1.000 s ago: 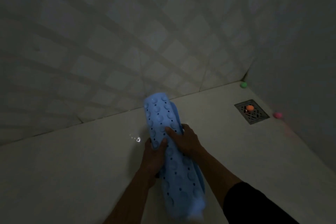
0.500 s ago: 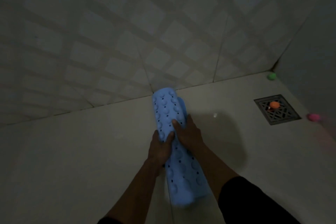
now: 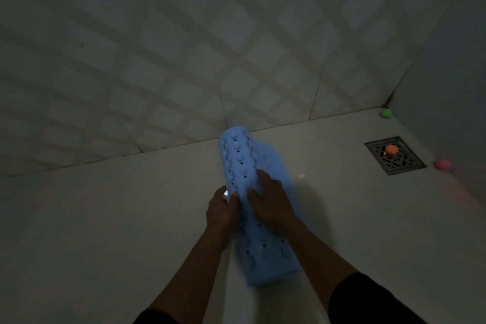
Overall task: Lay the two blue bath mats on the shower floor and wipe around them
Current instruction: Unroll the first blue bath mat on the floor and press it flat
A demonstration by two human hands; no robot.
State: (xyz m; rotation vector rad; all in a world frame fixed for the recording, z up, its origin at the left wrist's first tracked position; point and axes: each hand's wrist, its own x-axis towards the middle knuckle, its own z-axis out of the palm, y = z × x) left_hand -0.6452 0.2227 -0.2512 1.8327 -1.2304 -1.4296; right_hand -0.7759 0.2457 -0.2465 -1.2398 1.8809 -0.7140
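While rolled, blue mat (image 3: 240, 163) sits between left hand (image 3: 221, 212) — right hand (image 3: 272, 205).

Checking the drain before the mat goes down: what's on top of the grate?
A small orange ball sits on the drain grate, near its far left part. Below the slots it is too dark to tell.

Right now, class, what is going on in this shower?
A person grips a rolled blue bath mat with both hands, left hand and right hand, above the pale shower floor. It is not yet laid flat. A second mat cannot be made out. Small green, orange and pink balls sit near the drain grate.
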